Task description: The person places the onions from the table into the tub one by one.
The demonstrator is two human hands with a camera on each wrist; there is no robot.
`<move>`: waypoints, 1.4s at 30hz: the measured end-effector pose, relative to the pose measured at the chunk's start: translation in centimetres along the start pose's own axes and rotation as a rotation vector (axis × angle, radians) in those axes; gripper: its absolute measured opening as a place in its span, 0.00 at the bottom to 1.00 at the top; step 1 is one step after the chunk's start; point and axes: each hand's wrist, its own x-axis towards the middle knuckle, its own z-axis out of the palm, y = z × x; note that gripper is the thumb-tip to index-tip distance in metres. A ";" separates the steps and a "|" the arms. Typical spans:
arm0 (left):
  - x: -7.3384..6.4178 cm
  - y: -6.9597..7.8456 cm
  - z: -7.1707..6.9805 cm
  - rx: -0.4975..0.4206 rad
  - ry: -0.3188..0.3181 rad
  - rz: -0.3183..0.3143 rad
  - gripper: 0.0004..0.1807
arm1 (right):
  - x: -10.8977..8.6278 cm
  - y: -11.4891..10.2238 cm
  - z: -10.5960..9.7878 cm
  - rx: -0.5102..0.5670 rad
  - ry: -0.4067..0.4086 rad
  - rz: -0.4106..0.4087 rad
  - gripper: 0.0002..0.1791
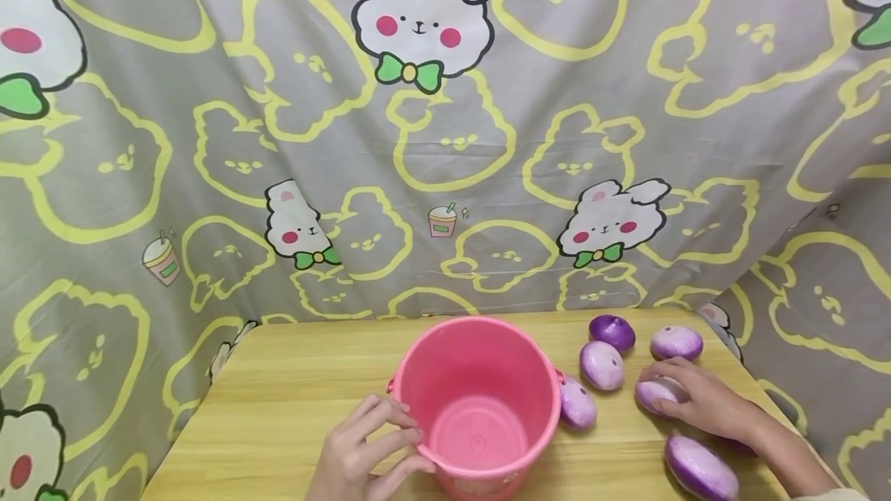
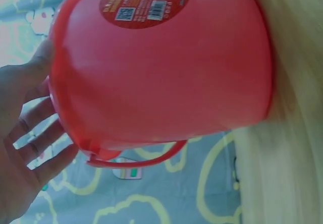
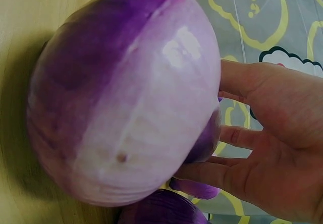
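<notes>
A pink bucket [image 1: 487, 400] stands upright on the table, and I see nothing inside it. My left hand [image 1: 372, 447] is at its left rim, fingers fairly straight and touching the edge; the left wrist view shows the thumb [image 2: 41, 62] by the rim too. On the right, my right hand [image 1: 703, 400] holds a purple-and-white onion [image 1: 650, 395] with fingers and thumb around it, low over the table. In the right wrist view a nearer onion [image 3: 126, 98] hides the fingertips.
More onions lie right of the bucket: a dark purple one [image 1: 612, 333], pale ones behind [image 1: 677, 342] and beside it [image 1: 602, 366], one against the bucket [image 1: 578, 403], and one in front [image 1: 699, 468]. A patterned curtain [image 1: 459, 176] hangs behind the wooden table [image 1: 278, 393].
</notes>
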 end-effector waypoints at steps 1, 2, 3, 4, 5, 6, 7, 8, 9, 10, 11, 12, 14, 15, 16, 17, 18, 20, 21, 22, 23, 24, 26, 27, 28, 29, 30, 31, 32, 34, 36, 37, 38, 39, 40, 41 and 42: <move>0.0 0.1 -0.1 0.013 -0.006 -0.003 0.13 | 0.0 0.0 -0.1 0.000 -0.001 0.001 0.18; 0.1 0.2 -0.2 0.024 -0.013 -0.005 0.13 | 0.0 0.1 -0.1 -0.001 -0.004 -0.001 0.18; 0.1 0.3 -0.3 0.033 -0.018 -0.013 0.12 | 0.1 0.1 -0.2 -0.004 -0.003 0.000 0.18; 0.1 0.4 -0.4 0.039 -0.024 -0.022 0.12 | 0.1 0.1 -0.3 -0.005 -0.003 -0.001 0.18; 0.2 0.5 -0.5 0.043 -0.029 -0.033 0.12 | 0.1 0.1 -0.3 -0.007 -0.002 -0.003 0.18; 0.2 0.6 -0.5 0.042 -0.034 -0.047 0.12 | 0.1 0.1 -0.4 -0.007 -0.003 -0.003 0.18; 0.2 0.6 -0.6 0.041 -0.036 -0.054 0.12 | 0.2 0.1 -0.4 -0.007 0.001 0.000 0.18; 0.3 0.7 -0.6 0.039 -0.037 -0.058 0.12 | 0.2 0.1 -0.4 -0.007 0.002 -0.002 0.19; 0.3 0.7 -0.6 0.033 -0.040 -0.063 0.12 | 0.2 0.1 -0.4 -0.007 0.004 -0.004 0.18; 0.4 0.6 -0.6 0.025 -0.040 -0.060 0.12 | 0.2 0.1 -0.4 -0.007 0.005 -0.006 0.18; 0.4 0.5 -0.6 0.012 -0.041 -0.055 0.12 | 0.3 0.2 -0.4 -0.007 0.008 -0.008 0.18; 0.4 0.4 -0.7 -0.005 -0.045 -0.055 0.12 | 0.3 0.2 -0.4 -0.007 0.011 -0.009 0.18; 0.3 0.3 -0.8 -0.047 -0.060 -0.068 0.12 | 0.3 0.2 -0.3 -0.011 0.011 -0.019 0.18; 0.2 0.2 -0.8 -0.067 -0.068 -0.071 0.12 | 0.3 0.2 -0.3 -0.012 0.012 -0.020 0.18; 0.1 0.1 -0.9 -0.082 -0.074 -0.074 0.11 | 0.3 0.2 -0.2 -0.014 0.014 -0.022 0.18; 0.0 0.1 -1.0 -0.093 -0.083 -0.087 0.11 | 0.3 0.2 -0.2 -0.015 0.015 -0.022 0.18; -0.1 0.1 -1.0 -0.100 -0.089 -0.099 0.11 | 0.3 0.3 -0.1 -0.016 0.017 -0.022 0.18; -0.2 0.1 -1.0 -0.103 -0.088 -0.100 0.11 | 0.2 0.3 -0.1 -0.015 0.019 -0.020 0.18; -0.1 0.0 -0.9 -0.102 -0.083 -0.096 0.11 | 0.2 0.3 -0.1 -0.013 0.022 -0.019 0.18; -0.1 0.0 -0.8 -0.101 -0.076 -0.088 0.12 | 0.1 0.4 -0.1 -0.011 0.024 -0.017 0.18; 0.0 0.0 -0.7 -0.101 -0.066 -0.079 0.12 | 0.1 0.4 -0.1 -0.009 0.025 -0.015 0.18; 0.1 -0.1 -0.5 -0.101 -0.053 -0.060 0.12 | 0.1 0.4 -0.1 -0.008 0.026 -0.014 0.18; 0.3 -0.2 -0.2 -0.098 -0.023 -0.025 0.12 | 0.0 0.4 -0.1 -0.009 0.027 -0.014 0.18; 0.4 -0.2 -0.1 -0.094 -0.009 -0.010 0.13 | 0.1 0.3 -0.1 -0.010 0.027 -0.015 0.18; 0.5 -0.2 0.0 -0.092 0.006 0.005 0.13 | 0.1 0.3 -0.1 -0.012 0.026 -0.017 0.18; 0.6 -0.2 0.0 -0.090 0.018 0.019 0.13 | 0.1 0.3 -0.1 -0.014 0.025 -0.017 0.17; 0.7 -0.2 0.1 -0.086 0.031 0.035 0.13 | 0.1 0.3 -0.1 -0.016 0.022 -0.016 0.17; 0.8 -0.3 0.1 -0.082 0.042 0.051 0.13 | 0.1 0.2 -0.1 -0.017 0.022 -0.015 0.17; 0.8 -0.3 0.1 -0.080 0.051 0.068 0.13 | 0.1 0.2 -0.1 -0.016 0.021 -0.012 0.17; 0.9 -0.4 0.2 -0.075 0.063 0.098 0.14 | 0.0 0.2 -0.1 -0.014 0.020 -0.007 0.18; 0.9 -0.4 0.2 -0.069 0.071 0.117 0.14 | -0.1 0.2 -0.1 -0.018 0.024 0.003 0.18; 0.9 -0.4 0.3 -0.067 0.073 0.119 0.14 | -0.2 0.2 -0.1 -0.013 0.027 0.002 0.18; 0.9 -0.3 0.3 -0.067 0.075 0.117 0.14 | -0.2 0.2 -0.1 -0.010 0.028 0.004 0.18; 0.9 -0.3 0.3 -0.065 0.075 0.115 0.14 | -0.3 0.3 -0.1 -0.006 0.029 0.005 0.18; 0.9 -0.3 0.4 -0.063 0.076 0.115 0.14 | -0.4 0.3 -0.1 -0.004 0.033 0.009 0.18; 0.9 -0.3 0.4 -0.065 0.077 0.113 0.14 | -0.5 0.4 -0.2 0.000 0.035 0.013 0.18; 0.9 -0.2 0.4 -0.066 0.078 0.112 0.14 | -0.6 0.4 -0.2 0.007 0.035 0.016 0.18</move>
